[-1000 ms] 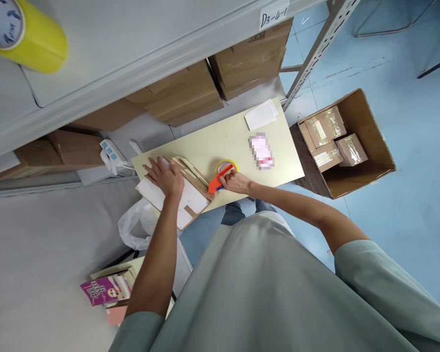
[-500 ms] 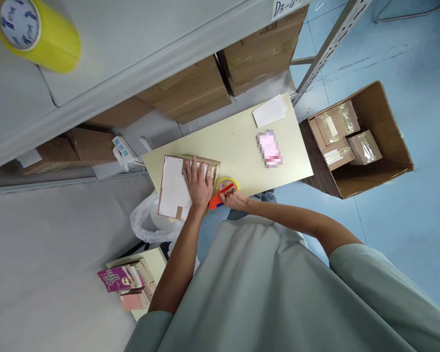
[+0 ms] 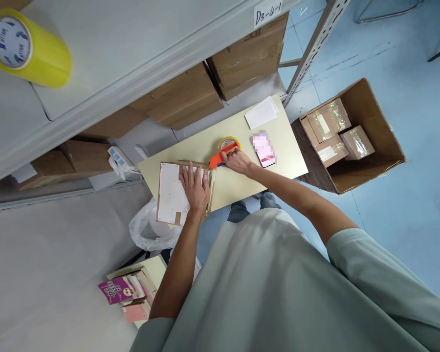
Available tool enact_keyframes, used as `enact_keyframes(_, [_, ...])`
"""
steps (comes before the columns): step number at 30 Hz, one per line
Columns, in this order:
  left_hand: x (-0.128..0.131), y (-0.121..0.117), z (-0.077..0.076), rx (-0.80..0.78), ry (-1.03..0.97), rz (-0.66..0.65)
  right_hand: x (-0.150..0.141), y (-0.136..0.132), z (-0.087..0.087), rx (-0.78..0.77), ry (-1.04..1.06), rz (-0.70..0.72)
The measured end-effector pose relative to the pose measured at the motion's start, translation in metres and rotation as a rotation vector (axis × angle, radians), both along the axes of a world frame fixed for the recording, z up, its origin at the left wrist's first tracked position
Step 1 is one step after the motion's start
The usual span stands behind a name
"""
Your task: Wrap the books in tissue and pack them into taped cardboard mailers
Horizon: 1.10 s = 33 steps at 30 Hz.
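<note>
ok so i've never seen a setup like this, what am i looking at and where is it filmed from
There is no robot here: a person works with two bare hands. Every picture comes from one camera worn on the head, looking forward and down, so the arms reach away from you.

The left hand lies spread on a brown cardboard box with white paper on top. The right hand grips an orange-red tape dispenser with a yellow-rimmed roll, its tip by the box's edge.

Also on the narrow cream table are white paper sheets and a phone with a blurred pink screen. On the floor at right stands an open brown carton holding smaller taped boxes.
</note>
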<state>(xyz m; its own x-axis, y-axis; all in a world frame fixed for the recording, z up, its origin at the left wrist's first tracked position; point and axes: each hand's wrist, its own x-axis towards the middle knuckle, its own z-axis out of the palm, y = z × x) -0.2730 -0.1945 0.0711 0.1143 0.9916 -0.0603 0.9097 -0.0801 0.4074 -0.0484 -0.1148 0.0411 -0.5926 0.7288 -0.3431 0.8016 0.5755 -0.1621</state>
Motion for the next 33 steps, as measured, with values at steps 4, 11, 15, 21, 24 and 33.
enact_keyframes(4, [-0.012,0.006,0.007,-0.003,-0.062,0.001,0.001,0.0,0.001,-0.009,0.025,0.022])
enact_keyframes(11, [-0.069,0.065,0.005,0.038,-0.001,0.464,0.0,0.003,0.004,0.019,0.035,0.055])
enact_keyframes(15, [-0.062,0.073,0.0,-0.008,0.032,0.46,0.008,-0.011,0.006,0.001,0.042,0.107])
enact_keyframes(21, [0.001,0.033,0.011,-0.021,0.014,0.103,0.003,-0.089,0.001,-0.107,0.055,0.286])
enact_keyframes(24, [0.021,0.013,0.012,-0.056,0.012,-0.035,-0.019,-0.127,-0.004,-0.123,0.098,0.233])
enact_keyframes(33, [0.021,-0.002,0.003,-0.043,-0.002,-0.05,-0.009,-0.13,-0.004,-0.127,0.143,0.174])
